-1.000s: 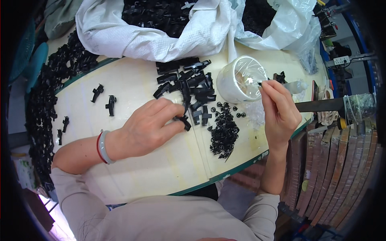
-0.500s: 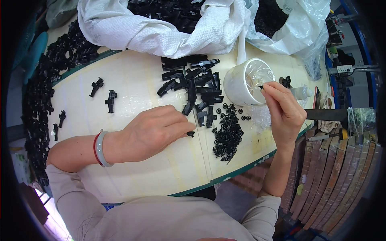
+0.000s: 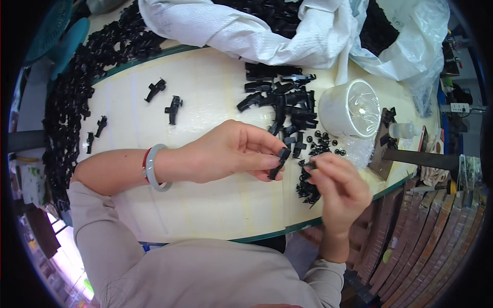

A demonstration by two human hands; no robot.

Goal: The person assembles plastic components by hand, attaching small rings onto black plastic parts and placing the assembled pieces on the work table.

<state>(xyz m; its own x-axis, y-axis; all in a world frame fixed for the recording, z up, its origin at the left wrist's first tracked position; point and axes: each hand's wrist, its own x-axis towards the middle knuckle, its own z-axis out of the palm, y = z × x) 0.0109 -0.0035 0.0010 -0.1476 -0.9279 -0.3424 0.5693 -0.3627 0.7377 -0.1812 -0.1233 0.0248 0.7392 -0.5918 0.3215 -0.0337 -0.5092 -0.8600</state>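
My left hand [image 3: 231, 154] pinches an elongated black plastic part [image 3: 279, 163] between thumb and fingers, holding it tilted above the table. Just right of it, my right hand [image 3: 339, 187] is closed on a small black plastic piece [image 3: 310, 166] at its fingertips. The two pieces are close together but apart. Partly behind the right hand lies a pile of small round black plastic pieces [image 3: 306, 191]. Beyond both hands spreads a heap of larger black plastic parts [image 3: 280, 105]. A white tub [image 3: 336, 110] with clear film over its mouth stands to the right of that heap.
Several loose black parts [image 3: 174, 109] lie on the table's left side. A long bank of black parts [image 3: 67, 113] lines the far left edge. White sacks [image 3: 231, 31] of black pieces cover the back. A dark metal bar [image 3: 421, 158] juts in from the right, near stacked boards [image 3: 426, 226].
My right hand has come away from the tub, down and left toward my left hand. The left hand has turned, showing more of its black part. The whole view has shifted.
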